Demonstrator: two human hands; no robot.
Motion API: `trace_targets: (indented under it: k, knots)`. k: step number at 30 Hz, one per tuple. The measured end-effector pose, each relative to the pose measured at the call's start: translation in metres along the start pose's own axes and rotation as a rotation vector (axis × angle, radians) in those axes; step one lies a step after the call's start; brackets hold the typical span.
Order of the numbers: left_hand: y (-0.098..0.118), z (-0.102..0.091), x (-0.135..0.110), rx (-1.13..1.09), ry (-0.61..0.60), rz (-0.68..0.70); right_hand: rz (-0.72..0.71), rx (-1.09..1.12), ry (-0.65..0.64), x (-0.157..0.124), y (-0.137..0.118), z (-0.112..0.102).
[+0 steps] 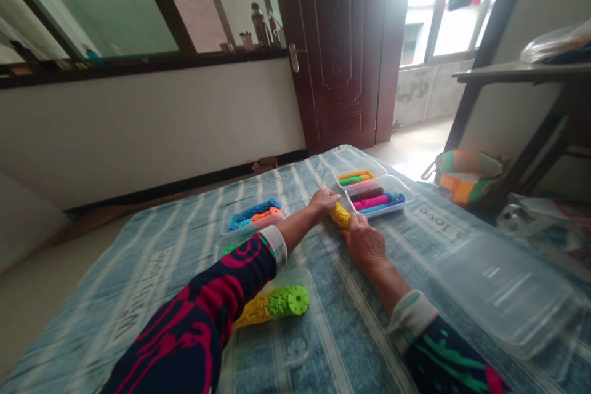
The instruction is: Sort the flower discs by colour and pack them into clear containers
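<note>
Between my two hands is a short yellow stack of notched plastic discs (340, 216). My left hand (322, 204) is closed on its far end, and my right hand (367, 244) grips its near end. Just beyond is a clear plastic container (386, 214) with maroon, magenta and blue stacks in it. Behind that, another clear section holds yellow and green stacks (356, 178). Under my left forearm lies a longer stack of yellow and lime-green discs (289, 301), its round notched end facing right. The forearm partly hides it.
Left of my left arm, blue and orange stacks (253, 214) sit in another clear container. Clear lids or boxes (508, 289) lie at the right on the striped bedcover (184, 246). A dark red door (341, 49) stands behind, and a colourful bag (468, 175) is beyond the right edge.
</note>
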State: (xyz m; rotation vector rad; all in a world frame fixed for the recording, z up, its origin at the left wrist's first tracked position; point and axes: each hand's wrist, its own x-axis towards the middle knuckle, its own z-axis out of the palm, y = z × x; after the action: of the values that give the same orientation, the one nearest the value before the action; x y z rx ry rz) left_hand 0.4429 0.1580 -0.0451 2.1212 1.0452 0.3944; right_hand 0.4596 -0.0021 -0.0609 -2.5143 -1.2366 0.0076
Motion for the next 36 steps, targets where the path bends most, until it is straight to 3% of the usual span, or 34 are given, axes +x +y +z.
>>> trace_targets:
  k: [6,10,16,25,36]
  knots:
    - [0.002,-0.002,-0.017,0.057,0.052,-0.004,-0.01,-0.006,-0.032,0.004,0.001,-0.001]
    - [0.004,-0.005,-0.024,0.031,0.017,-0.037,-0.016,0.014,-0.04,0.007,-0.001,-0.002]
    - [0.007,-0.008,-0.03,-0.071,-0.013,-0.068,-0.008,0.035,-0.04,0.009,-0.006,-0.003]
    - [-0.001,0.002,-0.034,-0.28,0.068,-0.186,-0.007,0.028,-0.049,0.009,-0.014,-0.007]
    - [0.01,-0.013,-0.061,-0.456,0.084,-0.253,-0.038,-0.005,0.002,0.002,-0.019,-0.012]
